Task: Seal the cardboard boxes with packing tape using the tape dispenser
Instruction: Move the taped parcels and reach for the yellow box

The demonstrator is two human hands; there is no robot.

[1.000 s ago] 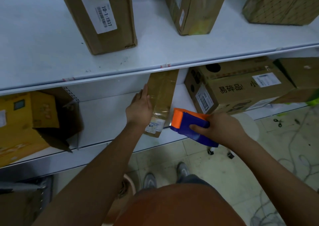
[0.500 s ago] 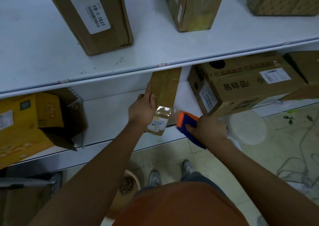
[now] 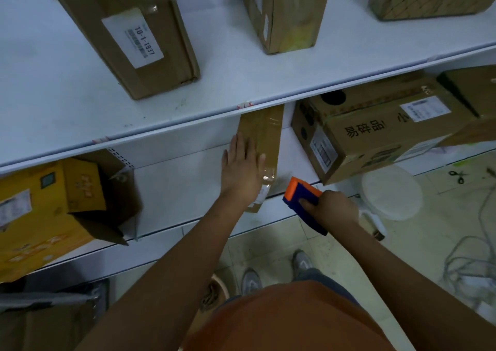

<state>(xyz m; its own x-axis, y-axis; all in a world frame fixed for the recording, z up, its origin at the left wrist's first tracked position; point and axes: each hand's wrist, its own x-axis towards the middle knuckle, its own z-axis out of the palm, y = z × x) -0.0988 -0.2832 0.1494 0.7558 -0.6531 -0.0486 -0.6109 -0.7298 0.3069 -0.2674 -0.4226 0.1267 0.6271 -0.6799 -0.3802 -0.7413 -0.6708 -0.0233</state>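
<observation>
Here the narrow box (image 3: 264, 138) on the lower shelf (image 3: 171, 189) runs twelve-to-six; the left hand (image 3: 243, 168) presses flat on it, while the right hand (image 3: 331, 207) grips the tape dispenser (image 3: 300, 197) at four o'clock, seemingly just clear of it.

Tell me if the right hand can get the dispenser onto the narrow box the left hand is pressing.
Probably yes: right hand holds the tape dispenser just beside the narrow box, nothing between them.
</observation>
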